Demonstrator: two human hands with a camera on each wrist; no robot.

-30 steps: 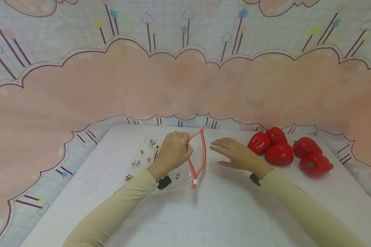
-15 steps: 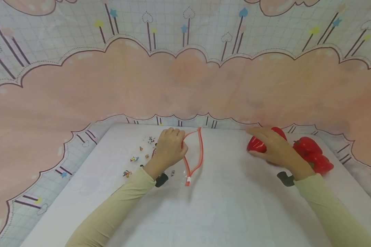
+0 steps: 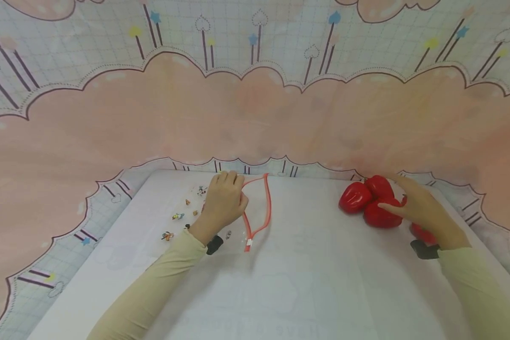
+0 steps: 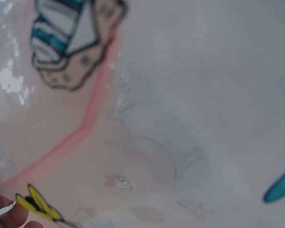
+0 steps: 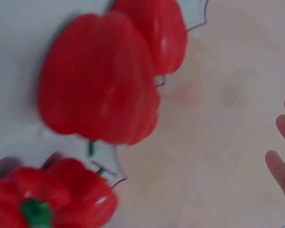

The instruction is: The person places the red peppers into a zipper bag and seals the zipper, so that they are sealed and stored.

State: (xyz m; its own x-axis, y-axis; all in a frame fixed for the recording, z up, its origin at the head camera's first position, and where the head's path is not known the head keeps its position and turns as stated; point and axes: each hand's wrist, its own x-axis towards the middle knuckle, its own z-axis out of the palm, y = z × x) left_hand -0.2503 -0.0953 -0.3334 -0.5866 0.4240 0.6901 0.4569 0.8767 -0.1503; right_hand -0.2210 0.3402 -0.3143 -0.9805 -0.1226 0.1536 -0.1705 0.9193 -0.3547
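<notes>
My left hand pinches one side of the mouth of a clear zip bag, whose red zipper strip gapes in a loop to the right. Small cartoon prints dot the bag, and one print looms large in the left wrist view. Fingertips show at that view's lower left. Over at the right, my right hand is spread above red bell peppers, its thumb overlapping the front pepper. It partly hides the rightmost peppers. A large bell pepper fills much of the right wrist view, apart from the straight fingers.
Two more bell peppers touch the front one: the left pepper and the back pepper. All rest on a white table. A peach patterned cloth hangs behind the table's far edge.
My right hand has swept right, from beside the bag's mouth to over the rightmost peppers. The left hand has drawn the bag slightly left, keeping its grip.
</notes>
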